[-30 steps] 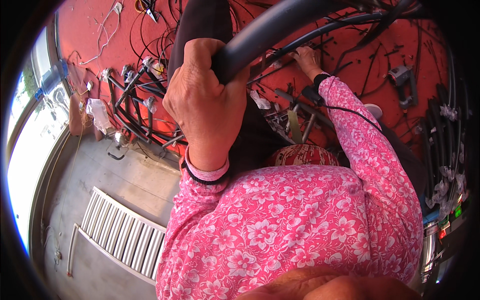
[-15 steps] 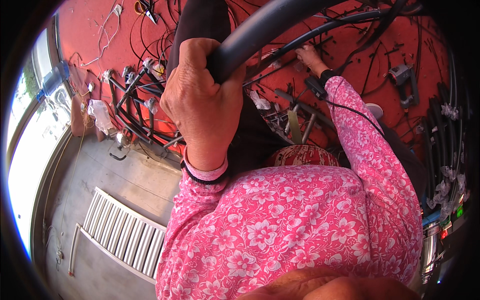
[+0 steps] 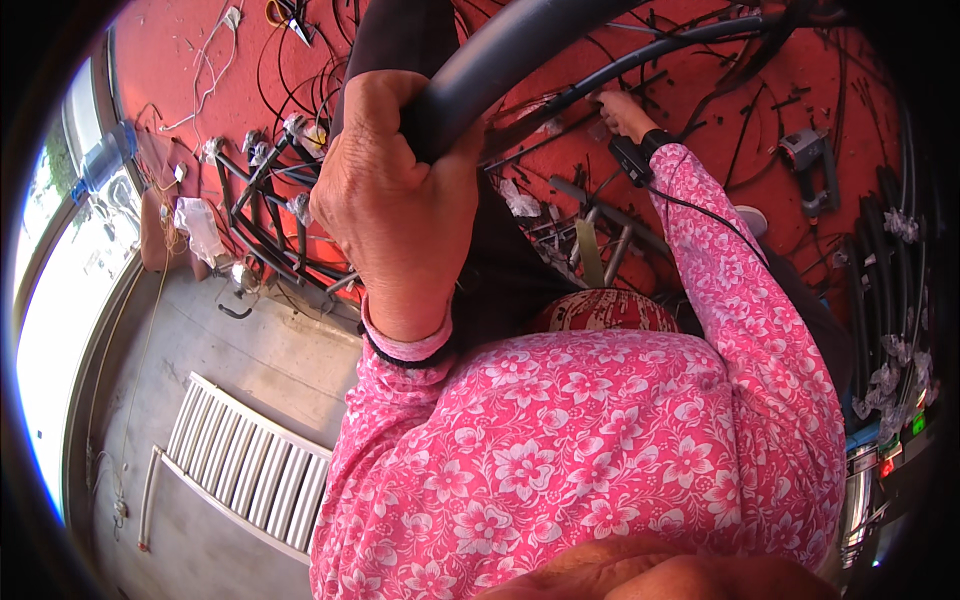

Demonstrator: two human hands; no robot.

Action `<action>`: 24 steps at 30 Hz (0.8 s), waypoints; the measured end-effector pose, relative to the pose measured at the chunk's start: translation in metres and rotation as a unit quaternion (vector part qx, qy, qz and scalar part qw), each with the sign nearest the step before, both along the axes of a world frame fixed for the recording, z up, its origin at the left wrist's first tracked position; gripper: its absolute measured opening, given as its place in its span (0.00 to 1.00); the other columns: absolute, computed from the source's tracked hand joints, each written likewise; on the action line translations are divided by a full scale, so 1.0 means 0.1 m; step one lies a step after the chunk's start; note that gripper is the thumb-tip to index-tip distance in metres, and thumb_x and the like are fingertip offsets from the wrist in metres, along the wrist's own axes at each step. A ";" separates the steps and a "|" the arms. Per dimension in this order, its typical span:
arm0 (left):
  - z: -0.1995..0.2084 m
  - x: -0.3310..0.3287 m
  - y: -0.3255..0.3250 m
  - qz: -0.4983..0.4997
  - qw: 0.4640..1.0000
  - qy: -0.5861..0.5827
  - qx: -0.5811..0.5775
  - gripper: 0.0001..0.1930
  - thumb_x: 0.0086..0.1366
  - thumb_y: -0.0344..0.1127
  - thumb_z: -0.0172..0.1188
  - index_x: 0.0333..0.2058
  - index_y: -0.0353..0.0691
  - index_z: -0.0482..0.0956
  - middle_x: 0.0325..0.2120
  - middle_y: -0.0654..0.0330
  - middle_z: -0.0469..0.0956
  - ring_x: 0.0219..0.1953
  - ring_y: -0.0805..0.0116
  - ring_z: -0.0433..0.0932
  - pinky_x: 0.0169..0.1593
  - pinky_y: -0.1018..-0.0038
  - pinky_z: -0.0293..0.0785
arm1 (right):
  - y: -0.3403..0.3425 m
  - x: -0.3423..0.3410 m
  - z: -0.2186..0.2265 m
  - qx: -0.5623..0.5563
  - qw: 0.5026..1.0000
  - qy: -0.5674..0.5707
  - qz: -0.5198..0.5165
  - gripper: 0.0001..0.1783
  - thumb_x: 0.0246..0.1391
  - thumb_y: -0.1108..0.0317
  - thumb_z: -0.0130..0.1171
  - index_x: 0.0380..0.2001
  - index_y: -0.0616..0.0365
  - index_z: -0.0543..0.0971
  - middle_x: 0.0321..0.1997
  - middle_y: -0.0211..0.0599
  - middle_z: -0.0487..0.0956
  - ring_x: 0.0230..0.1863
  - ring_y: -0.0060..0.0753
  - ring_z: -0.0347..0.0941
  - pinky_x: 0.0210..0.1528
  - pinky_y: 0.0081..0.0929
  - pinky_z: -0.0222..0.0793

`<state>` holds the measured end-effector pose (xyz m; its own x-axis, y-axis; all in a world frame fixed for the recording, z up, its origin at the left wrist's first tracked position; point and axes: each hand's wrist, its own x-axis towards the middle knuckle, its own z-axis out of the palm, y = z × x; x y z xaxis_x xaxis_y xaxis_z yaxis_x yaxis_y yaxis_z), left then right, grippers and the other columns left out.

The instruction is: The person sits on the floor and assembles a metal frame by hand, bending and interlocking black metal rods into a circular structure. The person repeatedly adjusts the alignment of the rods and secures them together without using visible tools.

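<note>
My left hand [image 3: 395,205] is closed around the end of a thick dark grey tube [image 3: 515,62], which rises to the right and leaves the top of the picture. Farther off on the right, my right hand [image 3: 624,116] reaches low over the red floor, its fingers bent together beside a thinner black tube [image 3: 685,42]. Whatever those fingers hold, if anything, is too small to make out. A small black box [image 3: 630,160] with a cord sits at my right wrist. Thin black strips and short offcuts lie scattered about that hand.
Black metal frames [image 3: 262,212] with plastic-wrapped ends lie at the left. A handheld power tool [image 3: 803,152] rests at the right, near a bundle of black tubes [image 3: 877,285]. Scissors [image 3: 297,30] are at the far left. A white slatted rack [image 3: 245,462] lies on grey floor.
My left hand and the thick tube have shifted slightly left and up. My right hand has moved only a little, staying bent in the same area.
</note>
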<state>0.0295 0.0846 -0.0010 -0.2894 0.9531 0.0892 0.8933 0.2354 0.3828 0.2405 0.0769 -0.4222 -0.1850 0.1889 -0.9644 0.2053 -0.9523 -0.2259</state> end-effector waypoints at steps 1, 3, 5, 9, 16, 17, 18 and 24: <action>0.00 0.00 0.01 0.003 1.000 -0.002 -0.004 0.18 0.47 0.32 0.75 0.35 0.46 0.76 0.25 0.58 0.78 0.28 0.54 0.79 0.32 0.65 0.72 | 0.00 0.00 -0.01 0.000 1.000 -0.001 0.001 0.13 0.55 0.59 0.61 0.19 0.49 0.77 0.14 0.18 0.63 0.12 0.18 0.52 0.16 0.24 0.44; 0.01 -0.01 0.02 0.010 1.000 -0.003 -0.007 0.17 0.47 0.32 0.75 0.35 0.45 0.76 0.25 0.57 0.78 0.28 0.53 0.79 0.32 0.66 0.72 | -0.02 0.00 -0.01 0.002 1.000 0.021 -0.017 0.11 0.55 0.57 0.61 0.23 0.48 0.78 0.13 0.18 0.62 0.10 0.20 0.53 0.13 0.25 0.44; 0.01 -0.01 0.03 0.009 1.000 -0.008 -0.008 0.17 0.47 0.32 0.75 0.35 0.45 0.77 0.25 0.57 0.77 0.28 0.53 0.79 0.33 0.67 0.73 | -0.04 -0.01 0.00 0.011 1.000 -0.003 -0.003 0.11 0.55 0.56 0.62 0.26 0.49 0.80 0.12 0.20 0.64 0.09 0.22 0.56 0.12 0.26 0.47; 0.00 -0.02 0.04 -0.002 1.000 -0.010 0.002 0.16 0.47 0.31 0.74 0.34 0.43 0.77 0.25 0.56 0.77 0.28 0.53 0.79 0.34 0.68 0.73 | -0.14 -0.08 0.09 0.087 0.994 -0.071 0.013 0.13 0.54 0.58 0.62 0.29 0.57 0.82 0.14 0.26 0.71 0.11 0.25 0.62 0.14 0.28 0.55; -0.03 -0.03 0.05 -0.005 1.000 -0.019 0.022 0.16 0.48 0.31 0.75 0.34 0.42 0.78 0.27 0.57 0.77 0.29 0.57 0.79 0.34 0.69 0.73 | -0.26 -0.17 0.14 0.079 0.996 -0.031 -0.035 0.12 0.55 0.63 0.59 0.29 0.63 0.81 0.22 0.35 0.77 0.15 0.30 0.67 0.18 0.30 0.61; -0.03 -0.03 0.06 0.000 1.000 -0.021 0.016 0.16 0.48 0.31 0.75 0.34 0.42 0.78 0.26 0.57 0.77 0.29 0.57 0.79 0.34 0.70 0.73 | -0.26 -0.18 0.12 0.081 0.996 -0.027 -0.032 0.12 0.55 0.63 0.59 0.29 0.63 0.80 0.23 0.35 0.78 0.15 0.30 0.67 0.18 0.30 0.61; -0.03 -0.03 0.06 0.005 1.000 -0.024 0.010 0.16 0.48 0.31 0.76 0.35 0.42 0.78 0.26 0.57 0.77 0.28 0.57 0.79 0.34 0.70 0.73 | -0.27 -0.18 0.10 0.086 0.995 -0.028 -0.033 0.12 0.55 0.64 0.59 0.29 0.63 0.80 0.24 0.36 0.78 0.16 0.31 0.68 0.18 0.31 0.61; -0.01 -0.06 0.05 0.031 0.996 -0.080 -0.030 0.14 0.50 0.30 0.73 0.35 0.42 0.78 0.24 0.56 0.77 0.28 0.57 0.79 0.35 0.69 0.74 | -0.29 -0.19 -0.05 0.126 0.989 -0.055 0.051 0.09 0.54 0.68 0.58 0.23 0.61 0.79 0.17 0.35 0.74 0.13 0.33 0.66 0.16 0.33 0.58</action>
<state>0.0234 0.0900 -0.0020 -0.3542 0.9350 -0.0193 0.8046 0.3151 0.5033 0.2211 0.0482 -0.4270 -0.1115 0.4125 -0.9041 0.3351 -0.8409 -0.4249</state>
